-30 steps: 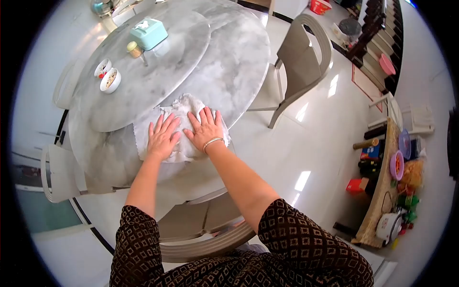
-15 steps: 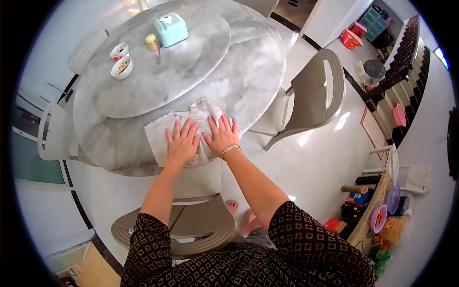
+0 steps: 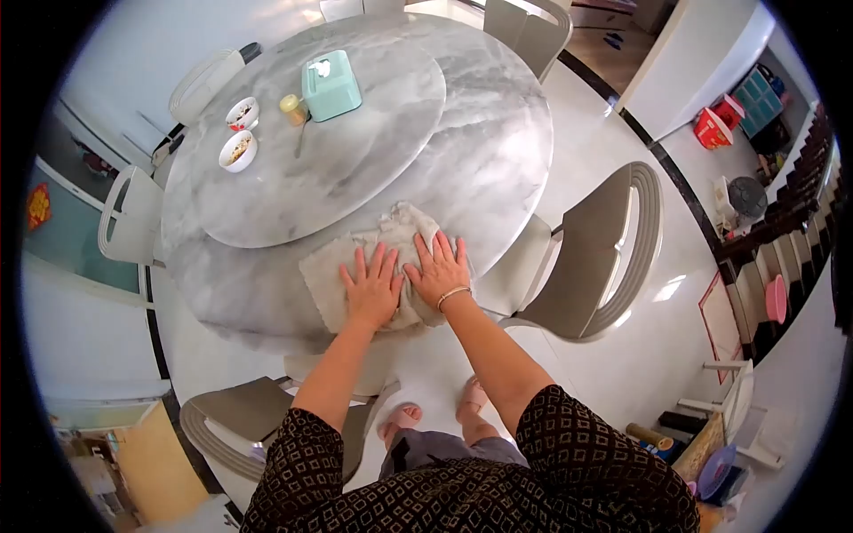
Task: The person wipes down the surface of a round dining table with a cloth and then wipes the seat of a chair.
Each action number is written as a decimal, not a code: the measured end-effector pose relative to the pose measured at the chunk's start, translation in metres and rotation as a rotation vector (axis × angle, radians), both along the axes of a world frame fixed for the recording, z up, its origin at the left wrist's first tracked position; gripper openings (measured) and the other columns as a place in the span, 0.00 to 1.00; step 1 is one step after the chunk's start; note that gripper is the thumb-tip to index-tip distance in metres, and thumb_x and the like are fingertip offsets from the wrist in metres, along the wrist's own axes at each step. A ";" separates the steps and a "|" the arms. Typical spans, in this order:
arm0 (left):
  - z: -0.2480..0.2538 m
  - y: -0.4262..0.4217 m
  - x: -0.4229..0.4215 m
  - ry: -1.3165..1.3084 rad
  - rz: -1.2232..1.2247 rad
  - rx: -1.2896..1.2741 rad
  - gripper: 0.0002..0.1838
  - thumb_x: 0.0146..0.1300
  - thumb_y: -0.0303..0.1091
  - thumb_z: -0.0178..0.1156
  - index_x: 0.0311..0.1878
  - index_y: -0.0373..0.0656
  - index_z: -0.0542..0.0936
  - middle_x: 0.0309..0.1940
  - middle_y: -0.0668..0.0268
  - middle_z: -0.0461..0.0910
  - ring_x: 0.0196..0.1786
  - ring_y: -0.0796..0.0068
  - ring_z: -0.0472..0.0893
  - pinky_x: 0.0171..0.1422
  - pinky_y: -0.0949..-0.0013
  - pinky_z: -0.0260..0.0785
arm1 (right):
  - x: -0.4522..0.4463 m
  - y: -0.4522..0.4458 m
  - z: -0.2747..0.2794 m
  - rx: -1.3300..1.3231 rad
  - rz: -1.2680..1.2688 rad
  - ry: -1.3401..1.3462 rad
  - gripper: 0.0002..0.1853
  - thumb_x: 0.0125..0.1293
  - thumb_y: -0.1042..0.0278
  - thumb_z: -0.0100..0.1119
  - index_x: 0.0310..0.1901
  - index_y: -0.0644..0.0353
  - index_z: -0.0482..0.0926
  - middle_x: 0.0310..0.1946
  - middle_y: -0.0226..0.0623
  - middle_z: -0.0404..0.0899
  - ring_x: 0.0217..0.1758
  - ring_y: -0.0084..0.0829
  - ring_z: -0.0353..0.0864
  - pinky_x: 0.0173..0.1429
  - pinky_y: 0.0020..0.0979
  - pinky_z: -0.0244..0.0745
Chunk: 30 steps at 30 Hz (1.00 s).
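Note:
A pale, crumpled cloth (image 3: 324,277) lies at the near edge of the round marble-look table (image 3: 498,115). Flat on the cloth rests my left hand (image 3: 371,289), its fingers spread. Beside it my right hand (image 3: 440,269), with a bracelet at the wrist, also presses down on the cloth with fingers stretched out. Bunched folds of cloth rise between and beyond the hands. Both hands are open and grip nothing.
On the raised round top stand a mint tissue box (image 3: 331,89), a small yellow-lidded jar (image 3: 292,110) and two bowls, one white (image 3: 238,152), one patterned (image 3: 242,114). Grey chairs surround the table, with one chair (image 3: 595,258) close on the right.
The view has shifted, so the table and chairs sit differently in it. Both hands stay flat on the cloth near the table's edge. My feet show more now.

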<state>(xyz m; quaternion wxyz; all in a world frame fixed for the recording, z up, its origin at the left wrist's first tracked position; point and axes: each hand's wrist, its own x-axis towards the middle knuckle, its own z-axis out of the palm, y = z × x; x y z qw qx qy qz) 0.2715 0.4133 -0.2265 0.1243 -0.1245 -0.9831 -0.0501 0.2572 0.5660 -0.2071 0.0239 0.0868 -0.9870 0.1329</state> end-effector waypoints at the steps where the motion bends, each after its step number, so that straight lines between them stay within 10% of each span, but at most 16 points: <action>1: 0.000 0.008 -0.003 -0.007 0.016 -0.001 0.26 0.62 0.49 0.50 0.64 0.58 0.66 0.67 0.73 0.59 0.70 0.53 0.53 0.65 0.31 0.38 | -0.005 0.007 0.002 -0.001 0.016 -0.007 0.32 0.67 0.43 0.34 0.68 0.52 0.54 0.66 0.41 0.58 0.73 0.34 0.47 0.72 0.50 0.33; 30: 0.015 0.118 -0.204 -0.217 0.091 0.230 0.25 0.66 0.47 0.42 0.66 0.55 0.61 0.70 0.68 0.54 0.67 0.56 0.60 0.66 0.44 0.52 | -0.194 0.083 -0.011 0.013 -0.154 -0.006 0.28 0.67 0.51 0.36 0.67 0.48 0.58 0.65 0.42 0.61 0.72 0.35 0.50 0.72 0.52 0.34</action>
